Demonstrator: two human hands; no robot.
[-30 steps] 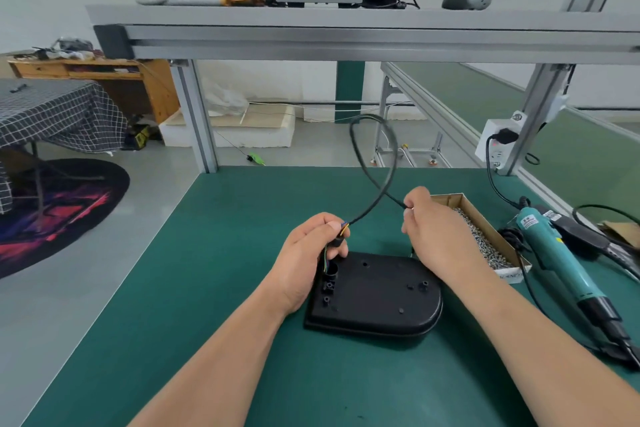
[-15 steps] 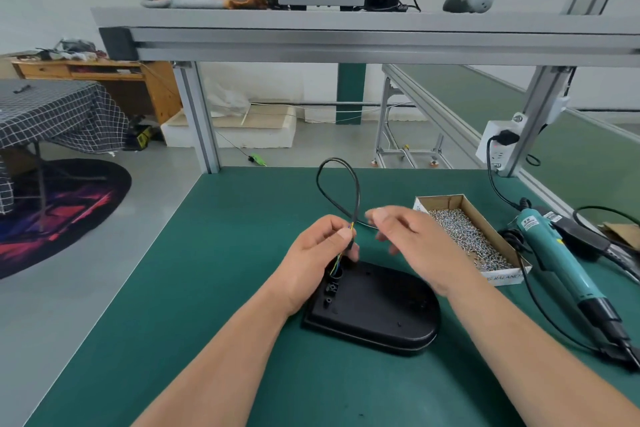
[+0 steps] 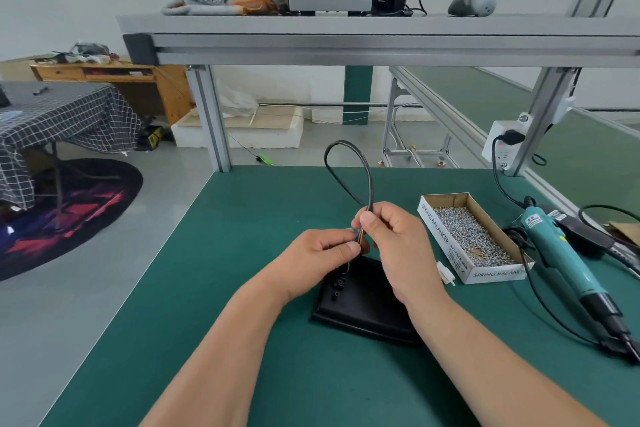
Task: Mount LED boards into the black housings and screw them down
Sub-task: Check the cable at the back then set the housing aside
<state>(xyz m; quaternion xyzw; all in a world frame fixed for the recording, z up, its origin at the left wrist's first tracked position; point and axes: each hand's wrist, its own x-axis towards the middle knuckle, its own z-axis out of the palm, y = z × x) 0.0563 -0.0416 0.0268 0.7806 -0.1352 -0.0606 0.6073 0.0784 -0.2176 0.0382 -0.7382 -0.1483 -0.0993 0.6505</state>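
A black housing [image 3: 363,302] lies flat on the green bench, partly hidden under both wrists. A black cable [image 3: 346,166] loops up above it, and its coloured wire ends run down toward the housing's left edge. My left hand [image 3: 318,260] pinches the coloured wires just above the housing. My right hand [image 3: 391,246] pinches the cable right above the left one, thumb against forefinger. No LED board is in view.
A cardboard box of screws [image 3: 471,239] sits to the right, with a small white connector [image 3: 445,272] beside it. A teal electric screwdriver [image 3: 568,267] and its cords lie at the far right. A power socket [image 3: 504,146] hangs on the frame post.
My right hand came left from beside the screw box and took hold of the cable just above my left hand. The cable loop shrank and now stands upright over both hands.
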